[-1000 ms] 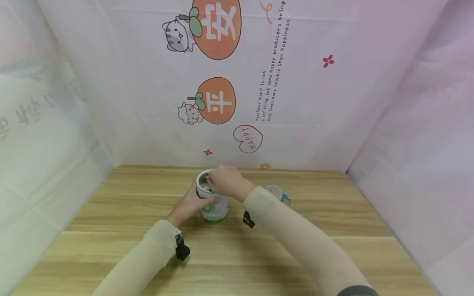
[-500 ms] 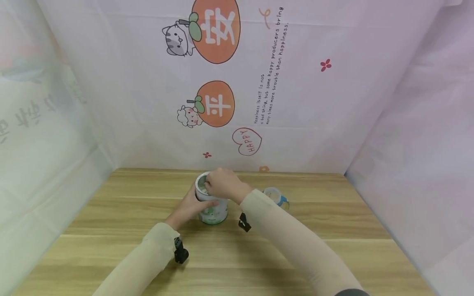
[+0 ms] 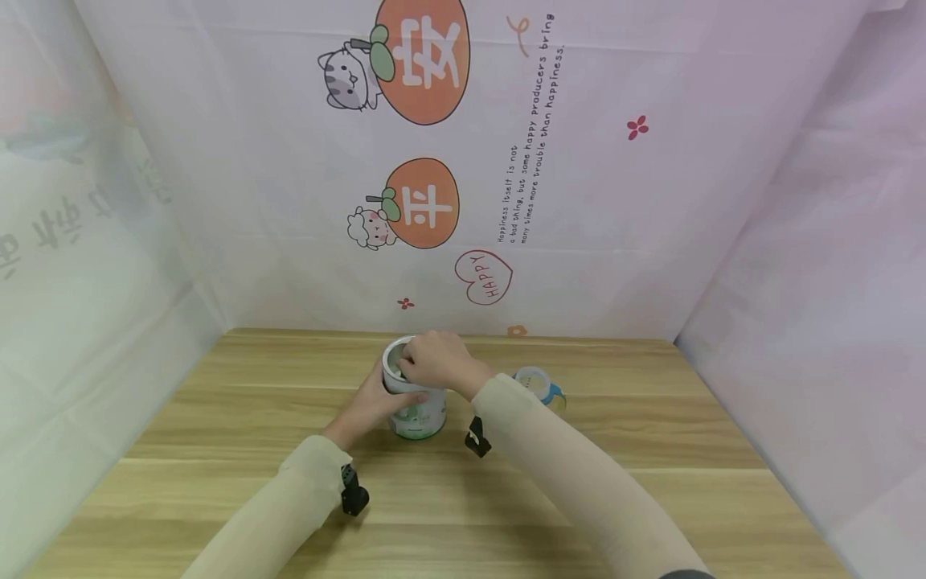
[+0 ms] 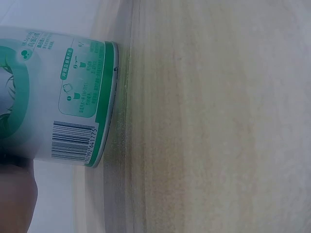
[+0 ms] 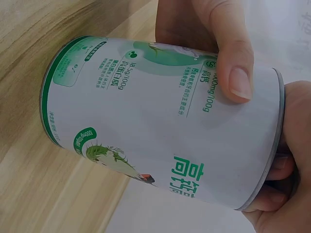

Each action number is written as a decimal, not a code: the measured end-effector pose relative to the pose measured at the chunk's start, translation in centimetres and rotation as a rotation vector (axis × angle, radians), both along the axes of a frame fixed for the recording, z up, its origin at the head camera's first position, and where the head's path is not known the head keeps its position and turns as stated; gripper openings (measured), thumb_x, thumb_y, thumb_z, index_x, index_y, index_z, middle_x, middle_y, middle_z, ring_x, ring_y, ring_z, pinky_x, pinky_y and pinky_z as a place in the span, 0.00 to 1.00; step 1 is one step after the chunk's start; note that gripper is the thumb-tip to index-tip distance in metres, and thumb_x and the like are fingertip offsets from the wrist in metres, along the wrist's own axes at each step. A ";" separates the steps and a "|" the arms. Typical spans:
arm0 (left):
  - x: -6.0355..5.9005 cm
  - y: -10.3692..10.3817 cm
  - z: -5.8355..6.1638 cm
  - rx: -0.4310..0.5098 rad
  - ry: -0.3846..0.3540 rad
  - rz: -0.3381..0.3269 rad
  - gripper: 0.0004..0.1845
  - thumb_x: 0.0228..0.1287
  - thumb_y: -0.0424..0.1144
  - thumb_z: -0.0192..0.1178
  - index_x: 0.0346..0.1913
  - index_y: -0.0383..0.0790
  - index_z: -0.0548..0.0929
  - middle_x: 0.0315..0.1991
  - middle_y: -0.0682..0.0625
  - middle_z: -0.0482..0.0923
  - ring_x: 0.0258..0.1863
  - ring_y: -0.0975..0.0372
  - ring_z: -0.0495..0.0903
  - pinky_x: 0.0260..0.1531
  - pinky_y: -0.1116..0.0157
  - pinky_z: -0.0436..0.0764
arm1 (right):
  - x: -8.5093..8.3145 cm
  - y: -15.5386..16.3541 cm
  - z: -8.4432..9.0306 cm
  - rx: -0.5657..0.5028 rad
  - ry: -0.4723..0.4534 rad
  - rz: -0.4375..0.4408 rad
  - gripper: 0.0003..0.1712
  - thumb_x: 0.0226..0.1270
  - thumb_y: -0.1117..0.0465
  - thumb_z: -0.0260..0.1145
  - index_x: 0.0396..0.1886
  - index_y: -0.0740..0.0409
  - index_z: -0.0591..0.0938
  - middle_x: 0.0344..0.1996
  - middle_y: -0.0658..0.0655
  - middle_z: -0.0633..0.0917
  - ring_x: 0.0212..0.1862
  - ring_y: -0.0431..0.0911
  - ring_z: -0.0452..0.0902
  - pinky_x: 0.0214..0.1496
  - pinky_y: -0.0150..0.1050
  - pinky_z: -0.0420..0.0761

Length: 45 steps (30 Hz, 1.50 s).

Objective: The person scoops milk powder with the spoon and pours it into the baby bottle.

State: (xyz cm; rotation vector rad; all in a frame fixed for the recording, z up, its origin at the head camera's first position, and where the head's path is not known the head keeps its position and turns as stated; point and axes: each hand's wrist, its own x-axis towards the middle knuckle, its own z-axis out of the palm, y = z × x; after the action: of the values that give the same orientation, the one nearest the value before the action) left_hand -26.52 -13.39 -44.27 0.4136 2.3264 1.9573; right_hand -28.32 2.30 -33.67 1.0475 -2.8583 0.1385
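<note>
Here the left hand (image 3: 369,402) grips the can (image 3: 418,410); the right hand (image 3: 434,362) reaches inside, grasp unclear.

Place: we take this for a small staged recording booth, not a lived-in room.
Walls: thin printed sheeting (image 3: 579,201) closes us in on three sides, with cartoon animals, orange fruit (image 3: 422,203) and a "HAPPY" heart (image 3: 484,277).
Surface: a pale wood-grain tabletop (image 3: 217,434) fills the floor of the booth.
Gear: small black cameras (image 3: 354,493) are strapped at our wrists.
</note>
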 end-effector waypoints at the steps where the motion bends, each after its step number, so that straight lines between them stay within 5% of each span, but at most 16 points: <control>1: 0.0 0.0 0.0 0.001 0.002 -0.002 0.49 0.57 0.47 0.76 0.75 0.57 0.55 0.67 0.49 0.69 0.64 0.51 0.70 0.64 0.45 0.67 | 0.0 0.0 0.0 -0.003 -0.001 0.003 0.26 0.74 0.55 0.59 0.14 0.49 0.65 0.12 0.46 0.63 0.17 0.38 0.58 0.19 0.31 0.60; 7: 0.0 -0.3 0.0 0.032 0.019 -0.037 0.46 0.59 0.44 0.74 0.75 0.58 0.56 0.67 0.49 0.69 0.64 0.51 0.71 0.64 0.45 0.67 | -0.4 0.2 -0.1 -0.068 -0.055 0.028 0.26 0.75 0.55 0.58 0.13 0.49 0.65 0.11 0.44 0.63 0.16 0.37 0.58 0.18 0.30 0.60; 15: 0.1 -0.2 0.1 0.026 0.008 -0.033 0.47 0.59 0.45 0.75 0.75 0.58 0.56 0.66 0.49 0.70 0.65 0.51 0.70 0.65 0.44 0.65 | -1.1 1.2 0.3 -0.296 -0.275 0.054 0.25 0.76 0.56 0.58 0.14 0.50 0.69 0.11 0.45 0.66 0.16 0.37 0.60 0.20 0.30 0.63; 24: 0.1 -0.1 -0.1 0.032 0.008 -0.028 0.48 0.59 0.45 0.75 0.75 0.59 0.55 0.68 0.49 0.68 0.67 0.51 0.68 0.67 0.42 0.62 | -0.8 2.4 0.5 -0.434 -0.291 0.071 0.25 0.74 0.57 0.58 0.12 0.52 0.68 0.11 0.45 0.66 0.16 0.38 0.58 0.19 0.31 0.62; 32: 0.0 -0.2 -0.3 0.017 -0.029 0.012 0.51 0.54 0.48 0.78 0.75 0.60 0.55 0.68 0.50 0.67 0.68 0.51 0.67 0.67 0.42 0.62 | -1.0 4.1 -0.4 -0.560 -0.330 0.014 0.22 0.76 0.57 0.56 0.24 0.64 0.85 0.21 0.54 0.85 0.17 0.38 0.64 0.20 0.31 0.65; 39: 0.1 -0.1 -0.3 0.020 -0.022 0.017 0.51 0.54 0.47 0.77 0.75 0.59 0.55 0.68 0.49 0.66 0.67 0.51 0.66 0.67 0.42 0.62 | -1.1 5.5 -1.2 -0.687 -0.393 -0.059 0.23 0.78 0.53 0.55 0.32 0.65 0.87 0.11 0.50 0.68 0.15 0.39 0.53 0.17 0.32 0.57; 45: 0.1 0.0 0.0 0.013 -0.015 0.033 0.52 0.52 0.48 0.78 0.76 0.58 0.55 0.69 0.47 0.66 0.68 0.50 0.65 0.66 0.40 0.61 | -1.1 6.3 -1.8 -0.787 -0.446 -0.130 0.23 0.78 0.51 0.55 0.37 0.64 0.88 0.18 0.50 0.75 0.20 0.42 0.57 0.25 0.35 0.61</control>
State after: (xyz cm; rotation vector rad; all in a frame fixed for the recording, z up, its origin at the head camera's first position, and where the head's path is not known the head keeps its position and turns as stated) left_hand -26.39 -13.43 -44.30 0.3624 2.3272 1.9834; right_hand -29.40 8.58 -35.43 0.7077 -2.7333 1.4941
